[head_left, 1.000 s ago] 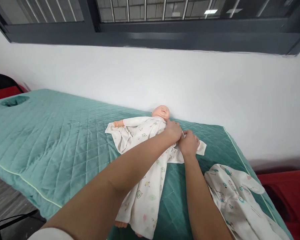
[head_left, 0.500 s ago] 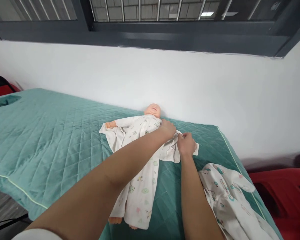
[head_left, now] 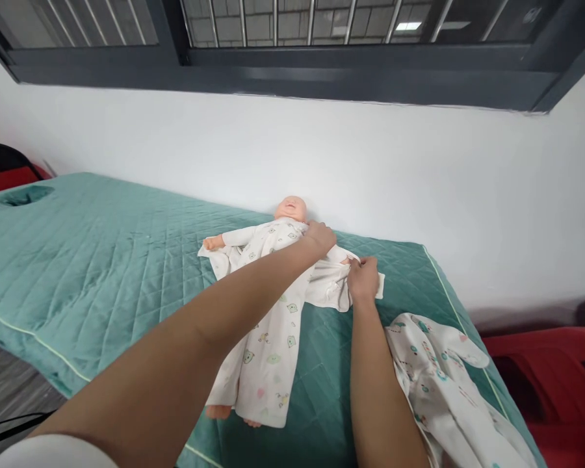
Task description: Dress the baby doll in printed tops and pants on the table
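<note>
A baby doll (head_left: 291,207) lies on its back, its head by the wall, in a white printed romper (head_left: 273,357). My left hand (head_left: 320,238) is closed at the doll's shoulder on the right side of the picture, gripping the romper's cloth; its fingertips are partly hidden. Pinched in the fingers of my right hand (head_left: 363,278) is the end of the white sleeve, near the doll's hand, of which a bit shows. The doll's other arm (head_left: 214,242) lies stretched out to the left, its hand bare beyond the sleeve. Both feet stick out below the trouser legs.
A second white printed baby garment (head_left: 448,383) lies crumpled to the right of my right forearm. Green quilted cover (head_left: 102,279) spreads over the bed, which has a hole at far left. White wall and dark window frame (head_left: 322,75) stand behind; a red object (head_left: 550,370) sits at right.
My left hand has moved slightly up and left, at the doll's shoulder. Between my hands the sleeve is stretched more, and a bit of the doll's hand shows by my right fingers.
</note>
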A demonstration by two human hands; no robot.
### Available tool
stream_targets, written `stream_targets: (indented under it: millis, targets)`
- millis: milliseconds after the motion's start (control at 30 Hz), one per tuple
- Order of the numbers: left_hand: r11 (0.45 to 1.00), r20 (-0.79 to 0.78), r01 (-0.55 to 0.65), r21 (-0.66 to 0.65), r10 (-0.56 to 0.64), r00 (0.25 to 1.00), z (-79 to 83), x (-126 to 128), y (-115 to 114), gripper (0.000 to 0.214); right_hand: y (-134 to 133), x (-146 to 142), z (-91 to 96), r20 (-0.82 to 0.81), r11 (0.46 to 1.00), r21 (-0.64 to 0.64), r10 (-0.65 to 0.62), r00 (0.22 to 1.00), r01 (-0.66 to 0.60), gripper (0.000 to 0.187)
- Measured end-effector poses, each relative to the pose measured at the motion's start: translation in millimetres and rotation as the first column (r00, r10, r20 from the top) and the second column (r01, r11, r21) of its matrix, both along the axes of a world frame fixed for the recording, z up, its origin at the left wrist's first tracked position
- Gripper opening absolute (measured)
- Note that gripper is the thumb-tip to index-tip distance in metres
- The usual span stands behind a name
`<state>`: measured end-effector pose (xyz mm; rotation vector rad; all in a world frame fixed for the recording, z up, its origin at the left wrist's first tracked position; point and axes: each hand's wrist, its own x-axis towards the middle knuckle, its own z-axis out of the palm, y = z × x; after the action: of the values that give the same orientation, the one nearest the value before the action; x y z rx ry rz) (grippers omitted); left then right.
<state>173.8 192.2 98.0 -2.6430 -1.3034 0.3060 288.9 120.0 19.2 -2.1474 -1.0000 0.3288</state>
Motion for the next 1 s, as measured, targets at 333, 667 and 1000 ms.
stream_targets:
  millis: [333, 667, 1000]
  targets:
    - [0.998, 0.019, -0.037, 0.049, 0.036, 0.999, 29.4, -33.7, -2.7, 0.046, 1.7, 13.0, -4.5, -0.098, 0.984, 0.176, 0.008, 0.995, 0.009, 0.014]
    - [1.000, 0.045, -0.001, 0.008, 0.000, 0.999, 26.8, -36.8, -16.4, 0.042, 13.8, 28.6, -19.0, -0.344, 0.822, 0.565, 0.151, 0.927, 0.076, 0.029]
    - [0.997, 0.123, -0.016, -0.077, 0.025, 0.992, 8.2, -37.0, -31.3, 0.041, -0.6, -14.5, 0.7, -0.078, 0.686, 0.724, 0.173, 0.982, -0.064, 0.032]
